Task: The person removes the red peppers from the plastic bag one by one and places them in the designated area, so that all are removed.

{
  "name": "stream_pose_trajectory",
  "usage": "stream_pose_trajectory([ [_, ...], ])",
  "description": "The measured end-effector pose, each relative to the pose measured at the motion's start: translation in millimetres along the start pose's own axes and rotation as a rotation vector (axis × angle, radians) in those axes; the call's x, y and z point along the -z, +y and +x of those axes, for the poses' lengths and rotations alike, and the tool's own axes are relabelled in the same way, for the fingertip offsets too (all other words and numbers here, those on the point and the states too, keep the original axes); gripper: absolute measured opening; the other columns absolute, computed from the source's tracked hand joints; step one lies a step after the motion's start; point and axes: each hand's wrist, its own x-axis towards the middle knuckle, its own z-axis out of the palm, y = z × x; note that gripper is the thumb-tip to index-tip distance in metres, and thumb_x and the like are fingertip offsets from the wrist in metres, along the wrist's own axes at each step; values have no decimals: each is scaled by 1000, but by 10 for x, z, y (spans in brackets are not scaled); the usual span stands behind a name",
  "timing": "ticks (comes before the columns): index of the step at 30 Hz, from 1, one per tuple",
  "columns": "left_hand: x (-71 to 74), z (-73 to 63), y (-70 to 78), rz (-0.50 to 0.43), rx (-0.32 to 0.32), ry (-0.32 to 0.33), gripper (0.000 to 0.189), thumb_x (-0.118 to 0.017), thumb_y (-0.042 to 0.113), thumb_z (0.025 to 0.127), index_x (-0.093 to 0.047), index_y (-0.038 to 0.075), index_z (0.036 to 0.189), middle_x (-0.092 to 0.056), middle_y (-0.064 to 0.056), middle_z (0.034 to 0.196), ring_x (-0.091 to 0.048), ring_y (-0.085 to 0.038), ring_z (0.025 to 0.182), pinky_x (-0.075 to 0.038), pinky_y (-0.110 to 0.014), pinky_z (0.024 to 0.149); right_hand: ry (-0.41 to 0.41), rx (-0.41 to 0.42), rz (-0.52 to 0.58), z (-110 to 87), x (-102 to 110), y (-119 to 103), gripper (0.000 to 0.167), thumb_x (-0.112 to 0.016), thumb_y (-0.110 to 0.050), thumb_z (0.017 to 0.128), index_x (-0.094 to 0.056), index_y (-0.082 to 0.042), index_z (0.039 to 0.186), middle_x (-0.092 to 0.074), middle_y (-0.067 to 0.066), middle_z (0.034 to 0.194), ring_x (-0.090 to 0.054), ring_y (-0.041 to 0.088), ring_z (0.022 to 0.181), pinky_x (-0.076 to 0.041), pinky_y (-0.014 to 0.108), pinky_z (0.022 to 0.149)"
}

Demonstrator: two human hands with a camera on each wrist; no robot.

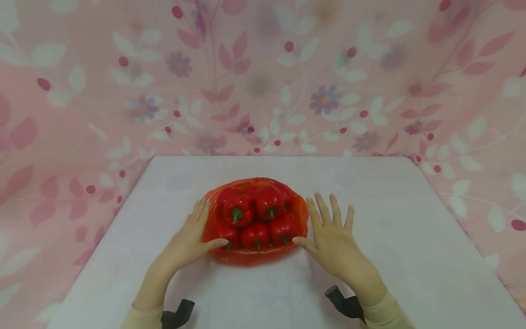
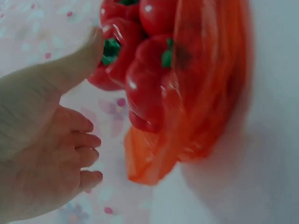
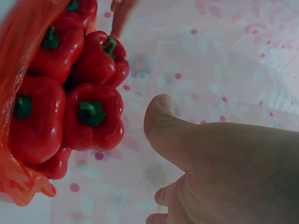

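Several glossy red bell peppers [image 1: 269,201] with green stems sit heaped in an orange plastic bag [image 1: 255,260], whose mouth is spread wide around them. My left hand [image 1: 189,240] lies along the bag's left side, fingers extended, the thumb reaching over its near-left rim. On the other side, my right hand [image 1: 334,242] has its fingers spread at the bag's right edge, thumb pointing in toward the peppers. Both wrist views show fingers curled round nothing. Whether either hand touches the bag I cannot tell. Crumpled bag film [image 2: 201,102] covers part of the peppers in the left wrist view.
The bag stands on a white table [image 1: 390,228] with rounded far corners. Behind and beside the table hangs pink cloth [image 1: 263,82] printed with leaves and flowers. Dark wrist-worn mounts [image 1: 181,313] stick out inward from both wrists.
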Motion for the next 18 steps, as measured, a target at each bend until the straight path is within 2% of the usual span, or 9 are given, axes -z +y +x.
stream_pose_trajectory([
  [4, -47, 11, -153, -58, -3, -38, 122, -81, 50, 71, -8, -5, 152, -1, -21, 159, 2, -37, 146, -12, -59, 112, 4, 1, 0, -9, -3, 8, 91, -56, -53, 91, -15, -1, 153, -9, 19, 159, 5, 46, 142, 8, 73, 103],
  [9, -134, 49, -298, -100, -39, -37, 130, -85, 50, 65, -5, -5, 152, 0, -21, 159, 5, -37, 146, -18, -59, 111, 5, 11, 11, -19, -12, 16, 91, -56, -53, 92, -13, -2, 153, -7, 19, 159, 4, 46, 142, 9, 72, 103],
  [13, -188, 89, -353, -123, -68, -33, 136, -87, 50, 61, -1, -4, 152, 3, -20, 159, 6, -38, 145, -20, -57, 111, 14, 20, 14, -23, -16, 22, 91, -56, -53, 91, -14, -2, 153, -7, 18, 159, 3, 46, 142, 8, 73, 103],
  [18, -215, 113, -375, -149, -78, -36, 138, -90, 46, 59, 0, -5, 151, 6, -21, 159, 10, -38, 145, -16, -59, 112, 19, 31, 22, -28, -10, 21, 90, -56, -53, 92, -13, -2, 153, -5, 18, 160, 3, 46, 142, 7, 73, 103],
])
